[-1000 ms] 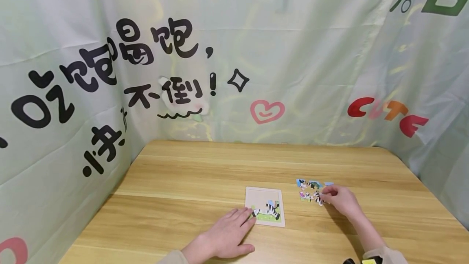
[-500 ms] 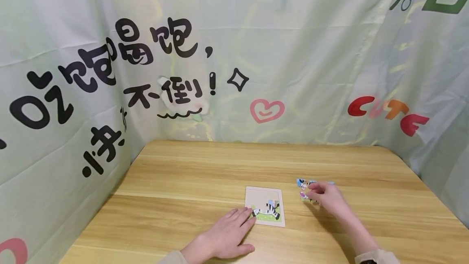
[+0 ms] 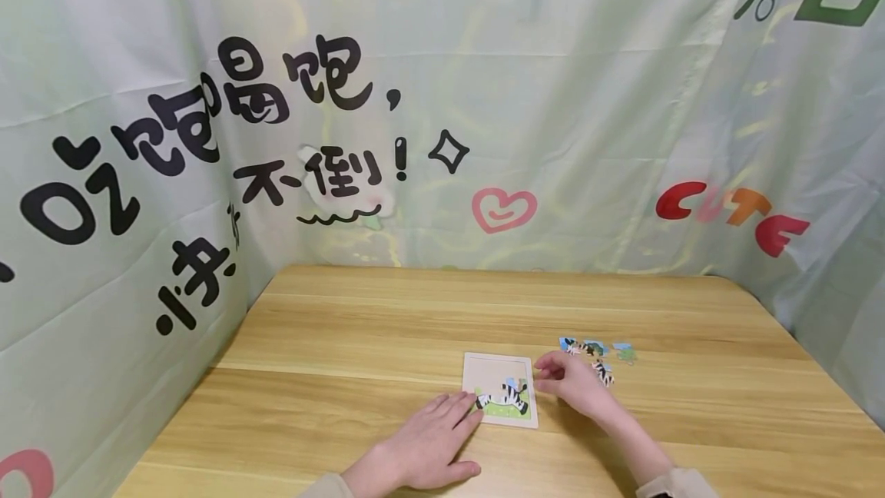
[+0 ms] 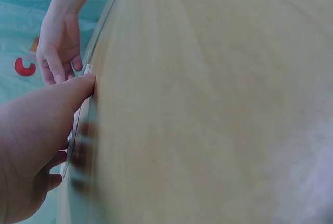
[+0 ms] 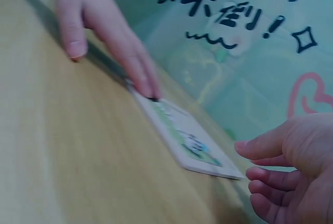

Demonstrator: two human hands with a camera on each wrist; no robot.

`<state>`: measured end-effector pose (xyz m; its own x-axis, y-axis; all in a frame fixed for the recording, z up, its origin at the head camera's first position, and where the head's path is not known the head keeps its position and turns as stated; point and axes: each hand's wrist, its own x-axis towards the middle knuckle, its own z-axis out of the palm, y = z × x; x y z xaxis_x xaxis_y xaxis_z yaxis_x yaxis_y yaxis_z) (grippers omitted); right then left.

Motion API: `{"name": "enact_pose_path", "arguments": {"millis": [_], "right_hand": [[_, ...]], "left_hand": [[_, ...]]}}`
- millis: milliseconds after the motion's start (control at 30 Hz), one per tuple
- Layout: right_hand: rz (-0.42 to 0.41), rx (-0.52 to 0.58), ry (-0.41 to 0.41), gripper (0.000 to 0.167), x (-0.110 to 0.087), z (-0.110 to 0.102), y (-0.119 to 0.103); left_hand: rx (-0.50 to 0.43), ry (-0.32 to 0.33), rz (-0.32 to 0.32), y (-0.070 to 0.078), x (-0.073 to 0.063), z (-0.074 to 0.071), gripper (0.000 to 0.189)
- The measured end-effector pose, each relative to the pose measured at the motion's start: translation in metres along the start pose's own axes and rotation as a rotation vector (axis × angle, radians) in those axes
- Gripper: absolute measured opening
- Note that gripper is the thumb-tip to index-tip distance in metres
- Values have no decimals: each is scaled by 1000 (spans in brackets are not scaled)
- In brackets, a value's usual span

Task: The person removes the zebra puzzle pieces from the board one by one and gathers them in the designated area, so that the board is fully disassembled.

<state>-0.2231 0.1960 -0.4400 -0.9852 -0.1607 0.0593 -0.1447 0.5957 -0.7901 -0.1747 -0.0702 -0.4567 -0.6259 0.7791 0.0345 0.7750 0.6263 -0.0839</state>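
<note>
A square puzzle board (image 3: 484,370) lies on the table, its lower part filled with zebra and grass pieces. The straight fingers of my left hand (image 3: 432,436) rest on its left edge, thumb out on the wood. Beside the board's right edge is my right hand (image 3: 577,386), fingers bent, thumb and index tips near each other. In the right wrist view the right hand (image 5: 296,169) shows no piece between its fingers; I cannot tell whether it pinches one. Loose pieces lie behind it, including a zebra-striped piece (image 3: 603,373) and a blue-green piece (image 3: 624,352).
Two more loose pieces, one with a zebra head (image 3: 570,345) and a dark-green one (image 3: 594,348), lie just beyond the right hand. The wooden table (image 3: 311,360) is ringed by a printed cloth curtain (image 3: 588,137) at the back and sides.
My right hand has moved left from the loose pieces to the board's right edge. The pink-and-green piece it was over no longer shows. My left hand stays on the board.
</note>
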Motion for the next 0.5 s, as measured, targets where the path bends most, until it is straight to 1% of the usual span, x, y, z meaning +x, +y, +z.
{"name": "enact_pose_path", "arguments": {"millis": [133,267,367,500], "right_hand": [[-29,-45,-9,25,0,12,-1],[-68,-109,24,24,1,19,-2],[-76,-170,36,23,2,22,-4],[-63,-227,43,24,1,23,-7]], "left_hand": [[-2,3,-3,0,0,1,71],[3,12,1,-1,0,2,71],[12,26,11,-1,1,3,71],[24,34,19,0,3,2,72]]}}
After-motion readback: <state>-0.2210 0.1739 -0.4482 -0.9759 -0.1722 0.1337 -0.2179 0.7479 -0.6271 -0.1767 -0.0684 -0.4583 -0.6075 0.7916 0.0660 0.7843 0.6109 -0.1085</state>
